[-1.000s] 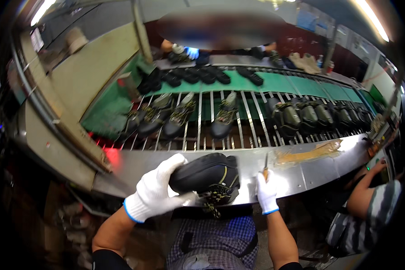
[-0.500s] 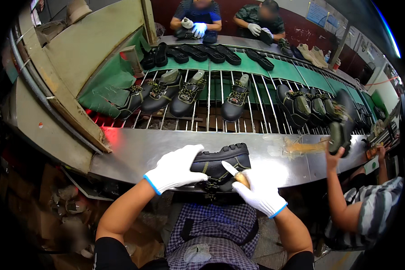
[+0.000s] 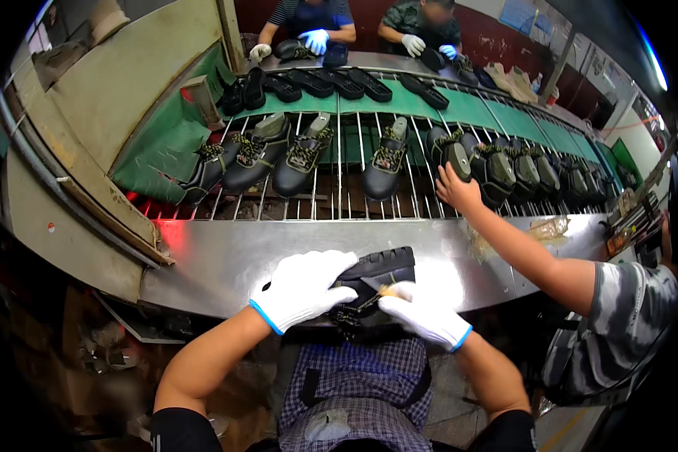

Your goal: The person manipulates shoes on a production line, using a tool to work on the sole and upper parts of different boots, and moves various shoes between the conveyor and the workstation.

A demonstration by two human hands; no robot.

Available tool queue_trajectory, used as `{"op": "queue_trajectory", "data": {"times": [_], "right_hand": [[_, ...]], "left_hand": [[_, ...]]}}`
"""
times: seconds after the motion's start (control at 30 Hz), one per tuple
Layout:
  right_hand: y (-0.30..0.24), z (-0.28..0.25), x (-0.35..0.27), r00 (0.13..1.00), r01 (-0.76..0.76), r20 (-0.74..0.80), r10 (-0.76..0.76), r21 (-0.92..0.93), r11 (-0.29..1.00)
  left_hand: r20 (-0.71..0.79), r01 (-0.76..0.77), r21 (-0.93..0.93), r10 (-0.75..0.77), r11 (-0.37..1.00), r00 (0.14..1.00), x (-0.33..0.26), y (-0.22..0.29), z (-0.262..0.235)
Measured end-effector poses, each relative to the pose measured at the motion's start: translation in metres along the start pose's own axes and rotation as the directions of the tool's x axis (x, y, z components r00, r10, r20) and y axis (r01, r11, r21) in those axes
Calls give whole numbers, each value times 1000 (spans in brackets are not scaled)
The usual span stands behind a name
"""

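A black work shoe lies on its side at the near edge of the metal bench, its ridged sole facing away from me and its yellow-black laces hanging on my side. My left hand, in a white glove with a blue cuff, is closed around the shoe's left end. In my right hand, gloved alike, is a knife with a short wooden handle. Its blade lies against the shoe's side, just below the sole edge; whether it touches is hard to tell. My right fingers partly cover the handle.
Beyond the steel bench, laced shoes stand on a rack of metal rods. Black soles lie on a green belt behind. From the right, a co-worker's bare hand reaches to a shoe on the rack. Two people sit at the far side.
The co-worker's arm has swung left and set a shoe on the rack. My knife blade has turned and lies lower against the shoe, which is slightly more tilted. The view has shifted a little.
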State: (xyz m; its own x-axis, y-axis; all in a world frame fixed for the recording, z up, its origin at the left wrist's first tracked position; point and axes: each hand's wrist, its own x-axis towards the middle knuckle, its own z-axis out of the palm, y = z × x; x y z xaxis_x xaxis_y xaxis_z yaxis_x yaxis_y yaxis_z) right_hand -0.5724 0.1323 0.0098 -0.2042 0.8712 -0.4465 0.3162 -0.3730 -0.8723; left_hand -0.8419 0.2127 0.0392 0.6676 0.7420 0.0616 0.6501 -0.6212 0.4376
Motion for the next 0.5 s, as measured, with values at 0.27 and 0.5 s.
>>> {"op": "queue_trajectory", "data": {"times": [0.27,0.5], "right_hand": [[-3,-42,-58,900,-60,-369,-233,-634,771],[-10,-31,-30,927,54,-240,-287,-675,736]], "left_hand": [[17,-62,115,60,992,998,11,1,3],[129,71,234,-103,970,986,49,36,3]]}}
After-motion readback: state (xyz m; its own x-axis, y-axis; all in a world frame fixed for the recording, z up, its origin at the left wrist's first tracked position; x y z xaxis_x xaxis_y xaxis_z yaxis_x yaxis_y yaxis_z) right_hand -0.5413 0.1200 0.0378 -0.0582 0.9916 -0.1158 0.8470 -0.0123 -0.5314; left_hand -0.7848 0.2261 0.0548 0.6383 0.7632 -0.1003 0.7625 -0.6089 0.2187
